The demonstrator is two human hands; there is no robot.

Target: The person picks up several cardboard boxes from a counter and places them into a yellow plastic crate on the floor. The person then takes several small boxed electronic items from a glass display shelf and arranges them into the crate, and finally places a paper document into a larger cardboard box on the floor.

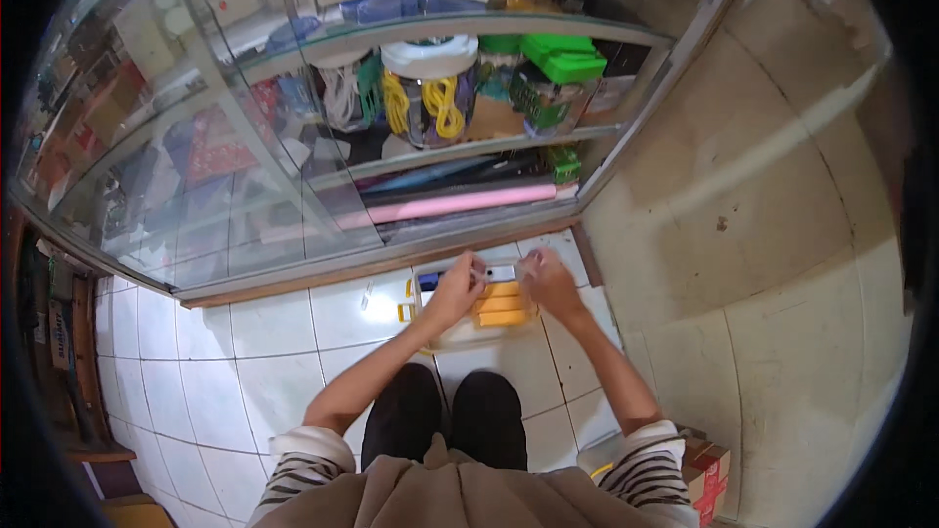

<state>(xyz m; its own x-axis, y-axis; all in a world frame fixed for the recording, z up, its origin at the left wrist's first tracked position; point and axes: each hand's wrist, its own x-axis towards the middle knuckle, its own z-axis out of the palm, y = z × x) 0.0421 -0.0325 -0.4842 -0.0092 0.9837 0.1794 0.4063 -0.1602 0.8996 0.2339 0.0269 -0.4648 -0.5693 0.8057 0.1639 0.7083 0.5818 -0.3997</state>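
Observation:
A clear plastic container (458, 340) with yellow clips on its left side sits on the tiled floor in front of my knees. Inside it lie several orange-yellow small boxes (503, 311), and a dark blue item (428, 281) shows at its far left. My left hand (457, 291) is over the container's middle, its fingers pinched together. My right hand (550, 284) is above the right rim, fingers also drawn together near a pale, see-through piece. What either pinch holds is too small and blurred to name.
A glass display cabinet (264, 274) stands just beyond the container, its shelves holding tubs of coiled cables (427, 98), a green-lidded jar (562, 64) and a pink roll (460, 207). A stained wall (734, 264) rises at right. Red-and-brown cartons (709, 474) sit by my right elbow.

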